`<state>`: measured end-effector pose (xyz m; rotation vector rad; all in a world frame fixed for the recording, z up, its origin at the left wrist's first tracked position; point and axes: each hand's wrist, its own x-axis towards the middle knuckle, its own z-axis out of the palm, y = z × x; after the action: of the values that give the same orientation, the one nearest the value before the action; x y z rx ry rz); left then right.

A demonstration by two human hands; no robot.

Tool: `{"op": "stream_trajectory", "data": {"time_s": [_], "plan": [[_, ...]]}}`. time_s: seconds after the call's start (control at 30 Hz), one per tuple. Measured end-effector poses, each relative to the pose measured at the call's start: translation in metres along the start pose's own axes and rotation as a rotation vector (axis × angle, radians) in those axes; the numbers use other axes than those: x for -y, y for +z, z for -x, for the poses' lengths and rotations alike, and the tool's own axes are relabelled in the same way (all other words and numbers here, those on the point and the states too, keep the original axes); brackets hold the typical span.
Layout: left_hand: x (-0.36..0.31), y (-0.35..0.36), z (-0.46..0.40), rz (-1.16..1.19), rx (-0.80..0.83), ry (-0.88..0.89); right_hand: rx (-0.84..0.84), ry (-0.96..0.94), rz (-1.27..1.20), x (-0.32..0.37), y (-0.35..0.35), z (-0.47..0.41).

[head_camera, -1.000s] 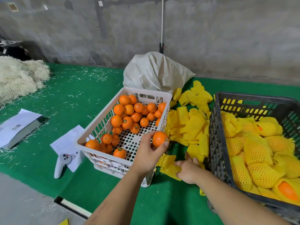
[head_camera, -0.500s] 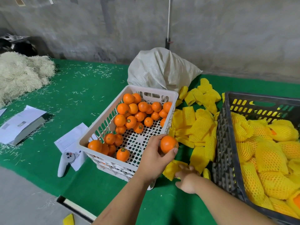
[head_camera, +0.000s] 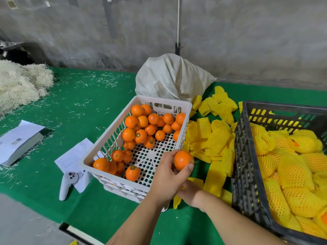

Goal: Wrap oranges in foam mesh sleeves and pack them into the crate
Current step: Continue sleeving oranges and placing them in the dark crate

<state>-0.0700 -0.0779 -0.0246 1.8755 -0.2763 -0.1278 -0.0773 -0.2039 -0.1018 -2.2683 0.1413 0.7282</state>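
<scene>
White perforated plastic basket (head_camera: pixel 113 138) on the green felt-covered desk (head_camera: pixel 85 110): loose bare oranges (head_camera: pixel 141 126), most bunched at the far end, a few at the near-left corner, perforated floor showing between. Dark grey slotted plastic crate (head_camera: pixel 247 156) to the right: filled with oranges wrapped in yellow foam mesh (head_camera: pixel 292 170). Between basket and crate: pile of flat yellow foam mesh sleeves (head_camera: pixel 214 138) on the desk. Left hand (head_camera: pixel 168 177) holds one bare orange (head_camera: pixel 183 160) over the basket's near-right corner, fingers curled round it. Right hand (head_camera: pixel 190 193) lies low, partly hidden under the left hand, at a yellow sleeve; grip cannot be told. Behind the basket: slumped white woven sack (head_camera: pixel 171 78). Far left: heap of pale wood-wool shavings (head_camera: pixel 21 85), white booklet (head_camera: pixel 17 137), paper sheet (head_camera: pixel 74 154), white handheld controller (head_camera: pixel 68 183). Small dark stickers on several oranges; writing illegible.
</scene>
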Motion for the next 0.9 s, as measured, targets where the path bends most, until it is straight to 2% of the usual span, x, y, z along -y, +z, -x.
{"op": "stream_trajectory", "data": {"time_s": [0.07, 0.17, 0.23, 0.27, 0.3, 0.4, 0.43, 0.47, 0.5, 0.6, 0.7, 0.8, 0.87, 0.9], "plan": [[0.001, -0.001, 0.001, -0.003, 0.009, 0.01, 0.047, -0.012, 0.219, 0.001, 0.007, -0.004], [0.002, -0.002, 0.0, 0.02, 0.018, 0.027, 0.165, 0.05, 0.341, -0.004, 0.019, -0.004], [0.004, -0.002, -0.001, 0.029, 0.036, 0.032, 0.117, 0.107, 0.363, -0.008, 0.027, -0.003], [0.005, -0.003, -0.002, 0.03, 0.044, 0.027, 0.025, 0.101, 0.304, -0.009, 0.029, -0.003], [0.006, -0.003, -0.004, 0.035, 0.045, 0.02, -0.094, 0.089, 0.123, -0.007, 0.03, -0.003], [0.008, -0.005, -0.006, 0.096, 0.046, -0.002, -0.456, 0.037, -0.851, 0.01, 0.015, 0.007], [0.008, -0.006, -0.006, 0.121, 0.054, -0.009, -0.532, 0.018, -1.102, 0.015, 0.008, 0.011], [0.008, -0.006, -0.007, 0.142, 0.066, -0.014, -0.6, -0.007, -1.254, 0.021, 0.002, 0.017], [0.008, -0.006, -0.006, 0.159, 0.081, -0.017, -0.666, -0.009, -1.3, 0.026, -0.003, 0.022], [0.008, -0.005, -0.006, 0.232, 0.116, -0.033, -0.835, 0.007, -1.193, 0.034, -0.013, 0.035], [0.009, -0.009, -0.005, 0.34, 0.154, -0.083, -0.801, -0.084, -1.346, 0.045, -0.024, 0.054], [0.008, -0.015, -0.004, 0.412, 0.195, -0.095, -0.604, -0.199, -1.518, 0.048, -0.028, 0.07], [0.006, -0.019, -0.004, 0.466, 0.186, -0.096, -0.482, -0.293, -1.503, 0.049, -0.026, 0.08], [0.005, -0.021, -0.004, 0.485, 0.18, -0.099, -0.479, -0.307, -1.428, 0.05, -0.025, 0.083]]}}
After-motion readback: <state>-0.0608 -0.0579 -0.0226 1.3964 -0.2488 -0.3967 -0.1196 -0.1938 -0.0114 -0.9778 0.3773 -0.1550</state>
